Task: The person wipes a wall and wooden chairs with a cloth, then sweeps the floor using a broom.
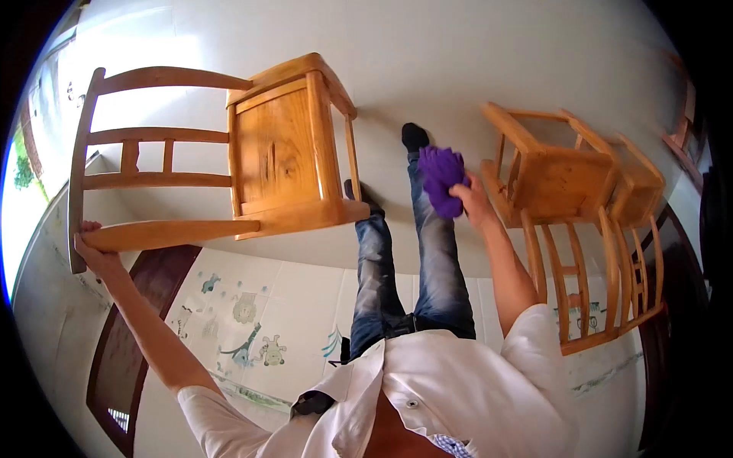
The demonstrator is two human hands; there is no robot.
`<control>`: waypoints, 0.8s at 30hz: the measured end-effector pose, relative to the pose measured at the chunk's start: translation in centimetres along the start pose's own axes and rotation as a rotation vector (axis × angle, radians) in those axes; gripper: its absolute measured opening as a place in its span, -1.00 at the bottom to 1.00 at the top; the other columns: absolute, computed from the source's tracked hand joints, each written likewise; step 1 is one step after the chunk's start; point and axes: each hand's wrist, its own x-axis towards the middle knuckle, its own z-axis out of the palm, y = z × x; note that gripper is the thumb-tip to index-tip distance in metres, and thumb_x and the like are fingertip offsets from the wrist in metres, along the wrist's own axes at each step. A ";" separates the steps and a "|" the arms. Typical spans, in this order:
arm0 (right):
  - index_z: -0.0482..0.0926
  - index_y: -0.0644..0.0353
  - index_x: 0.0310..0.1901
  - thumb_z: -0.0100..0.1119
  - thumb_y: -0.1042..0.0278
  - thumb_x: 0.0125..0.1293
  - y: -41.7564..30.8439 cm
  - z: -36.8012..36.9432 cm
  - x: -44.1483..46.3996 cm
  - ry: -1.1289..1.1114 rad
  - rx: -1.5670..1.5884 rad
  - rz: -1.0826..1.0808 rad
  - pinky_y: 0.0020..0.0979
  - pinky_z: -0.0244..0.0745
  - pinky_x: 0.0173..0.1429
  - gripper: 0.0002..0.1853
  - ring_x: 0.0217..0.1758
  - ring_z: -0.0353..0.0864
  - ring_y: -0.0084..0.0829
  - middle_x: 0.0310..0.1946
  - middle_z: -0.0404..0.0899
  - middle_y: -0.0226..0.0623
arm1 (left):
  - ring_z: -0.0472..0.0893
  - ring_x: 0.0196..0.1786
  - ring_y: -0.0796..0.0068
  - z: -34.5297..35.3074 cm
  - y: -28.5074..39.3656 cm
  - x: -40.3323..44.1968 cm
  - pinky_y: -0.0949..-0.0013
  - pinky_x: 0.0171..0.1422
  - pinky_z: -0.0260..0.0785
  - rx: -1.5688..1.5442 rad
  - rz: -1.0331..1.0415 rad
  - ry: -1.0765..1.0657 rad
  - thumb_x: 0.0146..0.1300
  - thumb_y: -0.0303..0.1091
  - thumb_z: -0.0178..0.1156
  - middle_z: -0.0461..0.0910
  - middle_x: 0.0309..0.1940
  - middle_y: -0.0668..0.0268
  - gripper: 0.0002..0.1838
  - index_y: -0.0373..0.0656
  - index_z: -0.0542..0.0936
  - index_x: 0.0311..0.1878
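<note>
Grips the chair beside the left leg by its backrest with the left hand, clutching purple cloth in the right hand, and could tip the chair through lopsided one-handed pulling.

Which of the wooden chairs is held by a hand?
The leftmost chair: the left hand grips its backrest; no hand holds the two chairs at right.
</note>
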 end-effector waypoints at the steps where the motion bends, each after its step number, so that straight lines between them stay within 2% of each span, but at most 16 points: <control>1: 0.53 0.33 -0.09 0.01 0.54 -0.03 -0.8 1.1 1.9 0.025 0.088 -0.021 -0.51 0.40 -0.16 -0.62 -0.32 0.47 -0.56 -0.33 0.56 -0.40 | 0.49 -0.25 0.44 -0.3 -0.1 0.1 0.39 -0.07 0.38 -0.013 0.006 0.015 0.29 -0.17 -0.06 0.52 -0.33 0.29 -0.69 -0.22 0.50 -0.18; 5: 0.53 0.29 -0.11 0.01 0.57 -0.04 0.2 4.5 9.5 0.046 0.241 -0.058 -0.51 0.38 -0.13 -0.63 -0.26 0.46 -0.57 -0.33 0.54 -0.43 | 0.49 -0.22 0.44 0.3 1.0 -2.1 0.38 -0.03 0.35 -0.014 0.003 0.061 0.30 -0.16 -0.05 0.51 -0.33 0.29 -0.70 -0.21 0.48 -0.17; 8: 0.53 0.27 -0.12 0.02 0.59 -0.05 -0.5 9.1 13.4 0.065 0.339 -0.136 -0.52 0.36 -0.15 -0.63 -0.29 0.44 -0.58 -0.35 0.53 -0.45 | 0.50 -0.21 0.44 2.1 2.1 -4.2 0.37 0.00 0.35 0.096 0.087 0.142 0.32 -0.13 -0.05 0.50 -0.33 0.29 -0.68 -0.20 0.47 -0.14; 9: 0.53 0.26 -0.13 0.03 0.59 -0.05 -0.4 10.1 14.8 0.071 0.281 -0.160 -0.52 0.35 -0.18 -0.64 -0.30 0.42 -0.60 -0.37 0.51 -0.47 | 0.50 -0.19 0.46 2.2 2.0 -4.3 0.37 0.02 0.33 0.059 0.124 0.100 0.33 -0.09 -0.05 0.50 -0.31 0.30 -0.66 -0.20 0.46 -0.12; 10: 0.50 0.26 -0.10 -0.01 0.61 -0.02 -0.2 11.2 15.8 0.039 0.297 -0.157 -0.49 0.39 -0.08 -0.64 -0.24 0.47 -0.55 -0.29 0.53 -0.40 | 0.50 -0.19 0.46 1.9 2.2 -4.5 0.38 0.03 0.33 0.081 0.125 0.105 0.34 -0.09 -0.05 0.50 -0.31 0.30 -0.66 -0.20 0.46 -0.12; 12: 0.51 0.23 -0.12 0.00 0.58 0.00 0.2 13.6 18.5 0.034 0.245 -0.257 -0.49 0.37 -0.12 -0.66 -0.27 0.43 -0.58 -0.33 0.50 -0.45 | 0.49 -0.18 0.46 3.1 2.8 -5.2 0.39 0.03 0.32 0.126 0.128 0.118 0.34 -0.08 -0.06 0.49 -0.30 0.31 -0.65 -0.21 0.46 -0.13; 13: 0.51 0.23 -0.12 0.00 0.57 0.01 0.5 14.9 20.0 0.004 0.182 -0.265 -0.48 0.37 -0.13 -0.68 -0.27 0.43 -0.57 -0.35 0.49 -0.44 | 0.49 -0.20 0.47 4.3 2.9 -6.2 0.40 0.02 0.32 0.159 0.147 0.185 0.34 -0.09 -0.05 0.47 -0.32 0.33 -0.66 -0.21 0.46 -0.15; 14: 0.50 0.24 -0.13 0.00 0.55 0.02 1.5 16.4 21.2 -0.028 0.120 -0.267 -0.48 0.36 -0.15 -0.69 -0.28 0.42 -0.57 -0.37 0.47 -0.43 | 0.48 -0.21 0.48 3.9 2.8 -5.9 0.40 0.00 0.32 0.128 0.138 0.158 0.34 -0.10 -0.06 0.45 -0.34 0.34 -0.67 -0.20 0.46 -0.16; 15: 0.47 0.28 -0.11 -0.04 0.56 0.02 2.5 18.5 21.5 0.030 -0.119 -0.438 -0.41 0.37 -0.16 -0.67 -0.28 0.41 -0.54 -0.38 0.45 -0.35 | 0.48 -0.23 0.49 3.1 2.7 -5.4 0.40 -0.01 0.33 0.100 0.124 0.127 0.33 -0.11 -0.06 0.44 -0.36 0.35 -0.68 -0.19 0.46 -0.17; 16: 0.44 0.32 -0.08 -0.07 0.57 0.04 6.0 20.8 23.1 0.250 -0.218 -0.559 -0.31 0.38 -0.10 -0.66 -0.23 0.47 -0.35 -0.32 0.48 -0.17 | 0.47 -0.24 0.49 2.4 2.8 -5.1 0.40 -0.02 0.33 0.068 0.112 0.093 0.33 -0.11 -0.06 0.43 -0.38 0.35 -0.69 -0.19 0.45 -0.18; 18: 0.42 0.31 -0.03 -0.07 0.59 0.05 5.8 20.3 20.0 0.110 -0.263 -0.573 -0.22 0.35 0.02 -0.63 -0.11 0.47 -0.05 -0.21 0.49 0.02 | 0.46 -0.27 0.50 1.4 2.9 -5.1 0.40 -0.03 0.33 0.171 0.176 0.044 0.33 -0.13 -0.07 0.40 -0.40 0.37 -0.72 -0.17 0.44 -0.20; 20: 0.41 0.32 -0.02 -0.03 0.58 0.03 6.5 19.9 16.2 0.054 -0.317 -0.578 -0.17 0.32 0.12 -0.61 0.01 0.40 0.12 -0.14 0.47 0.14 | 0.46 -0.28 0.50 1.4 2.5 -5.0 0.40 -0.05 0.34 0.171 0.180 0.034 0.33 -0.15 -0.07 0.39 -0.41 0.37 -0.74 -0.16 0.43 -0.22; 22: 0.42 0.32 -0.03 -0.02 0.61 -0.02 12.7 19.9 12.9 0.100 -0.488 -0.653 -0.14 0.30 0.18 -0.59 0.04 0.41 0.11 -0.12 0.47 0.13 | 0.46 -0.28 0.50 1.3 2.6 -5.3 0.40 -0.06 0.34 0.099 0.131 0.088 0.33 -0.16 -0.08 0.39 -0.42 0.38 -0.75 -0.16 0.42 -0.23; 24: 0.43 0.32 -0.01 -0.02 0.62 -0.05 14.5 18.5 7.8 -0.116 -0.496 -0.604 -0.15 0.29 0.21 -0.55 0.06 0.41 0.08 -0.10 0.48 0.11 | 0.46 -0.28 0.51 1.1 2.8 -5.3 0.40 -0.07 0.35 0.026 0.115 0.047 0.32 -0.17 -0.07 0.39 -0.42 0.38 -0.76 -0.16 0.42 -0.23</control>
